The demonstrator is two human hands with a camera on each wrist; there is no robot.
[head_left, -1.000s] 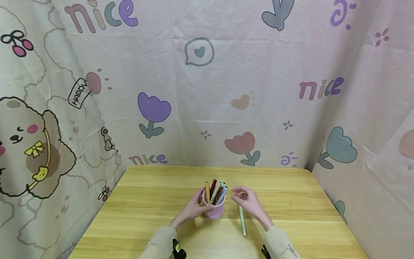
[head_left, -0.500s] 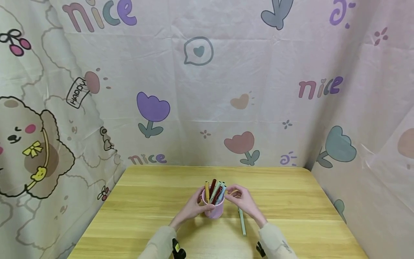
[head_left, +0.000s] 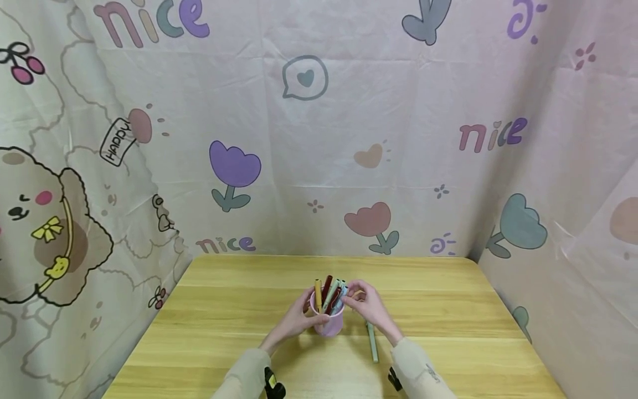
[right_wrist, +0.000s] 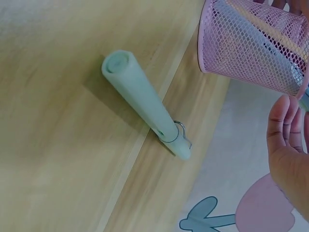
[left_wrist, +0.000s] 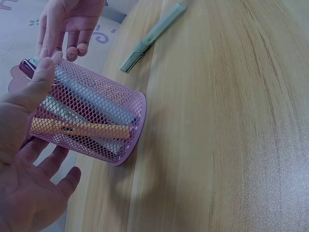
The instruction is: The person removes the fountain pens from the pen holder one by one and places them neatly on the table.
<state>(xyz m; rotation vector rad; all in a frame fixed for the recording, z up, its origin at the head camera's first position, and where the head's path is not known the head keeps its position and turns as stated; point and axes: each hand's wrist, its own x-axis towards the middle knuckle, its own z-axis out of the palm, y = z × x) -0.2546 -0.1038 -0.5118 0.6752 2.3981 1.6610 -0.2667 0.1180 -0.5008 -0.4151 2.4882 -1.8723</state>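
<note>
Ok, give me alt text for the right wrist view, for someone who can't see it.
A pale green pen lies on a wood-grain table. At upper right is a pink mesh cup of pens, the right hand by its rim; printed cloth hangs beyond.

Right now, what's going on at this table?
A person is handling a pink mesh cup with several pens in it. The left hand holds the cup by its upper part; the right hand is at the pen tops on the right side of the rim, though whether it pinches one is hard to tell. One capped green pen lies loose on the wooden table, right of the cup.
</note>
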